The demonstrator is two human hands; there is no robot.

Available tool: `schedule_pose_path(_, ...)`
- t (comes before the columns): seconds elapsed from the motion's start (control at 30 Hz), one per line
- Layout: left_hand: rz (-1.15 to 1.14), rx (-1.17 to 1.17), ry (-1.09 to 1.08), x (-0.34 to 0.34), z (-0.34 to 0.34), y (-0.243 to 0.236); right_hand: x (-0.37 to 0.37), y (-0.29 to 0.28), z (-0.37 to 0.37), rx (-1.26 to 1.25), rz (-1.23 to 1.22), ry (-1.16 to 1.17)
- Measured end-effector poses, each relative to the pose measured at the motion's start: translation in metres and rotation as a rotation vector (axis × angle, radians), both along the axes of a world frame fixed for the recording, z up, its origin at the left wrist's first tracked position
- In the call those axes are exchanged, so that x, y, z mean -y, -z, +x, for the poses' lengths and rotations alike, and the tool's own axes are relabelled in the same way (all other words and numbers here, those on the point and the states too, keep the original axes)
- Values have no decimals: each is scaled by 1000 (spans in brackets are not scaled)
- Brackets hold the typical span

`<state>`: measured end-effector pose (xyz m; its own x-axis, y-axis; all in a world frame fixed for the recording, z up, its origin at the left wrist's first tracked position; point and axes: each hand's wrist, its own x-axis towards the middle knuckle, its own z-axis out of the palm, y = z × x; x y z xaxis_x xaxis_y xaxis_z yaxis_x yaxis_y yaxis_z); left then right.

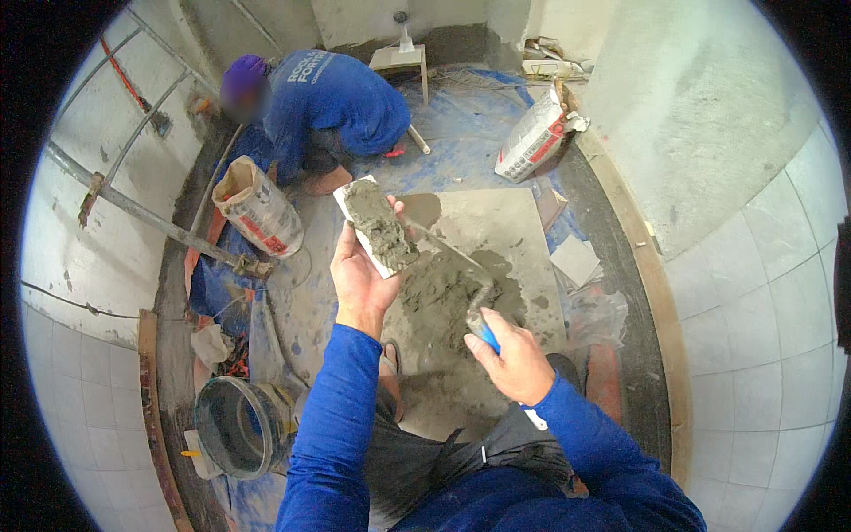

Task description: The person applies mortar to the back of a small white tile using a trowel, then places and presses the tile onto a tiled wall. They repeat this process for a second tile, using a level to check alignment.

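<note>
My left hand [356, 288] holds up a narrow white tile [363, 243], its fingers wrapped around the edges. Thick wet grey mortar [379, 222] covers the tile's upper face. In my right hand [519, 362] is a trowel [481, 330], gripped by its blue handle. Its bent neck leads to a thin blade that reaches toward the right edge of the tile; whether the tip touches the mortar I cannot tell. Below both hands, a mound of mortar [434, 306] is spread over a pale board [501, 213] on the floor.
A co-worker in blue [332, 97] crouches at the far left. Two open sacks [259, 208] [536, 133] flank the board. A dark bucket [238, 426] stands near my left leg. Metal scaffold tubing [133, 202] runs along the left wall; a square tile [574, 260] lies at right.
</note>
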<state>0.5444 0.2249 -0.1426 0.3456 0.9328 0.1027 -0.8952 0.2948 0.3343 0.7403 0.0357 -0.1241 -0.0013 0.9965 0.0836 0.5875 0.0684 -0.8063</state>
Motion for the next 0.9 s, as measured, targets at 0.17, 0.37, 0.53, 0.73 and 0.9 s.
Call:
schedule_pose_path(0.17, -32, 56, -62, -4, 12, 4, -4, -6, -13, 118, -35, -21)
schedule_pose_path(0.37, -90, 67, -52, -15, 11, 16, -11, -6, -4, 385, -98, -93)
schedule_pose_path(0.53, -196, 99, 10, -19, 11, 13, -23, -26, 28, 595, 90, -103)
schedule_pose_path(0.73, -164, 120, 91, -26, 10, 6, -21, -50, 59, 569, 234, -81)
schedule_pose_path(0.9, -229, 61, 140, -32, 9, 6, -36, -66, 68, 730, 351, -159)
